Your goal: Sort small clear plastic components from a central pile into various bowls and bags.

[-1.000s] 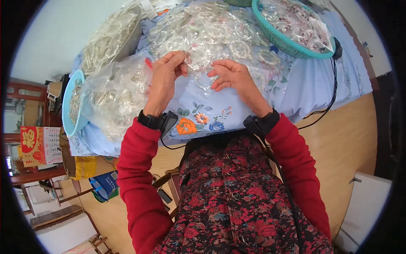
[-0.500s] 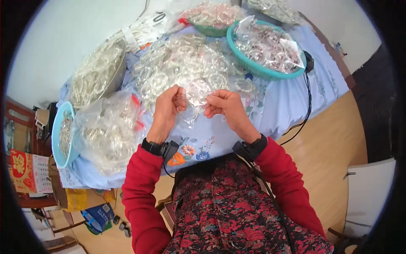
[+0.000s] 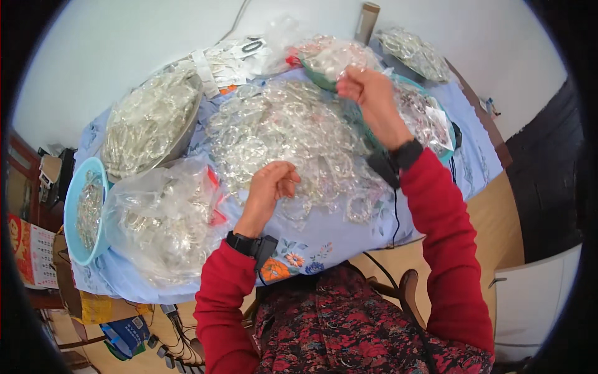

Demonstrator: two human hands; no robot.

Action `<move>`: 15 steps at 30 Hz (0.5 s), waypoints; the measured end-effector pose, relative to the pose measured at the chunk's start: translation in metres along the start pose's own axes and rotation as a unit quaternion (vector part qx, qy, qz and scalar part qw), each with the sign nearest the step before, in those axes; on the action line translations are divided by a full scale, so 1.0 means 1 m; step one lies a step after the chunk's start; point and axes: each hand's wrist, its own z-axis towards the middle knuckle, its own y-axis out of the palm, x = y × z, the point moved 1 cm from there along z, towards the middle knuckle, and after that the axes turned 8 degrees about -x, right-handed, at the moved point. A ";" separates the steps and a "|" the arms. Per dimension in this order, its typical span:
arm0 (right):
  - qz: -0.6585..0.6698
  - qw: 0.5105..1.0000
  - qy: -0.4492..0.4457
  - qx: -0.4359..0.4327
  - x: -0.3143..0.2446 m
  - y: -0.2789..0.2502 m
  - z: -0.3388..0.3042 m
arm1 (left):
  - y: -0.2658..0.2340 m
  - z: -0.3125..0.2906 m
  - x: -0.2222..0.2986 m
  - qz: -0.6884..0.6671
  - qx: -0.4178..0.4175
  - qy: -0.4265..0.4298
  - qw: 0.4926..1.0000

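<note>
A broad heap of clear plastic packets (image 3: 280,131) with pale beaded bracelets covers the middle of the table. Over the near part of this heap is my left hand (image 3: 273,187), its fingers loosely curled and apart, with nothing visible in them. My right hand (image 3: 374,103) is raised at the far right, in front of a green basin (image 3: 321,76) of pinkish packets and partly over a teal basket (image 3: 450,149) of darker bracelets. Its fingers are bent together; anything between them is too blurred to make out. A single bracelet packet (image 3: 359,207) lies at the heap's near right.
To the left stand a metal basin (image 3: 193,115) full of packets, a light blue basin (image 3: 70,218) and a large clear bag (image 3: 156,230) of packets. A tray of packets (image 3: 414,53) and a brown cylinder (image 3: 367,23) are at the back. Cables (image 3: 177,340) lie on the floor.
My hands have parted from the clear packet they both held. The right hand moved far and right toward the basins; the left stayed low over the heap. The view has shifted.
</note>
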 end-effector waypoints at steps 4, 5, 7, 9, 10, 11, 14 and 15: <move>0.053 0.997 0.003 0.061 -0.005 -0.029 0.070 | 0.003 0.003 -0.002 0.000 -0.010 0.000 1.000; 0.053 0.997 0.007 0.059 0.000 -0.035 0.075 | 0.001 0.002 -0.002 -0.004 -0.012 -0.004 1.000; 0.035 0.998 0.021 0.047 0.007 -0.046 0.080 | 0.000 0.003 -0.003 -0.005 -0.009 -0.005 1.000; 0.024 0.998 0.037 0.040 0.017 -0.047 0.078 | -0.001 0.005 -0.004 0.001 -0.010 -0.011 1.000; 0.019 0.998 0.047 0.025 0.022 -0.043 0.070 | -0.002 0.006 -0.005 -0.005 -0.004 -0.015 1.000; 0.014 0.998 0.057 0.013 0.027 -0.036 0.058 | -0.004 0.006 -0.004 -0.002 -0.008 -0.008 1.000; -0.021 0.997 0.074 -0.011 0.039 -0.025 0.032 | -0.007 0.007 -0.003 0.004 -0.018 0.001 1.000; -0.054 0.996 0.072 -0.025 0.040 -0.023 0.026 | -0.006 0.009 -0.003 0.006 -0.019 0.002 1.000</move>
